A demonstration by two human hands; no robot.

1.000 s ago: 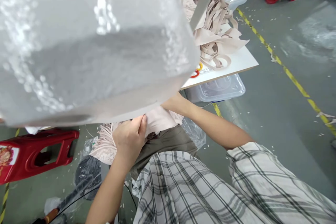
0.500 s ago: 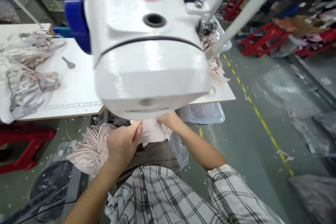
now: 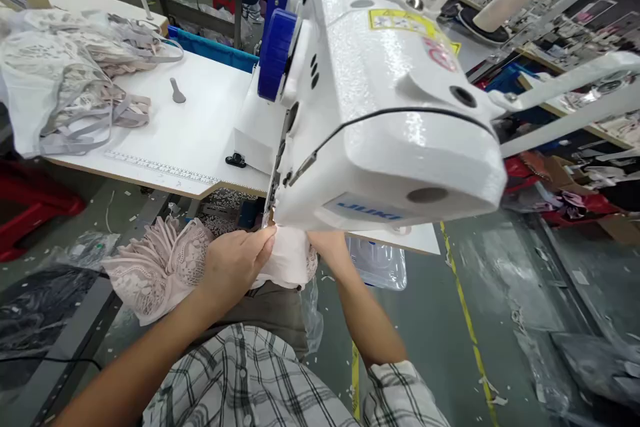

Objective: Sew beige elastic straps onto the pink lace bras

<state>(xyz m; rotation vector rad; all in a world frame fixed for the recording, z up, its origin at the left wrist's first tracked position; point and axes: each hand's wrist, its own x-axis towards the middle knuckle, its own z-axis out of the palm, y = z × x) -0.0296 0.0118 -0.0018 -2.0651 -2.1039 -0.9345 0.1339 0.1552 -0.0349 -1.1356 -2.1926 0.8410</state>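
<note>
A white sewing machine (image 3: 400, 153) with a blue handwheel fills the middle of the view. Under its needle end lies the smooth inner side of a pale pink bra (image 3: 287, 257). My left hand (image 3: 237, 263) pinches the edge of this bra between thumb and fingers, close to the needle area. On the bra's other side is my right hand (image 3: 325, 243), whose fingers are hidden behind the machine head. A bunch of pale pink lace bra cups (image 3: 160, 267) hangs just left of my left hand; whether it joins the held piece I cannot tell.
On the white table (image 3: 195, 93) to the left lie a heap of white and grey lace bras (image 3: 65, 73), a small grey tool (image 3: 177, 91) and a printed ruler strip (image 3: 160, 167). A clear plastic tray (image 3: 377, 263) sits below the right table edge. Red stools stand around.
My view has swung so that the machine appears farther right and its left side shows. Both hands stay at the bra, with the left still pinching its edge.
</note>
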